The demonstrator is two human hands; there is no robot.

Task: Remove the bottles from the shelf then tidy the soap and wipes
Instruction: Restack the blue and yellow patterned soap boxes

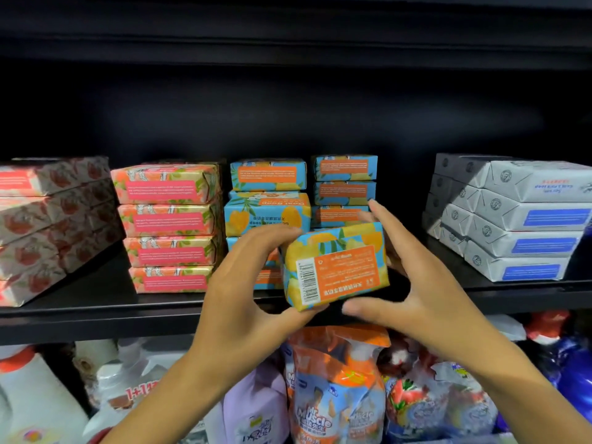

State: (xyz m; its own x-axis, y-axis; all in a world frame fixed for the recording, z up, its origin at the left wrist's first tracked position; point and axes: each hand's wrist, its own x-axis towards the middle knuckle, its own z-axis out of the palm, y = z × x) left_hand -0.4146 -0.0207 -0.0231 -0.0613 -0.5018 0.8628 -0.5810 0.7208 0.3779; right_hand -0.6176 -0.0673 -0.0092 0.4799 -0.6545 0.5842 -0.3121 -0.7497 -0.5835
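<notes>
Soap bar (336,267): hanging tilted before shelf (96,312), off its blue-orange stack (344,187); prob. being turned to match.
L hand (243,283): pinching it, thumb under, fingers on top.
R hand (426,283): spreading wide at its right side; contact unclear.

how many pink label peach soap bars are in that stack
4 in one stack on the shelf: top bar, second bar, third bar, bottom bar. More may be hidden behind them.
</notes>
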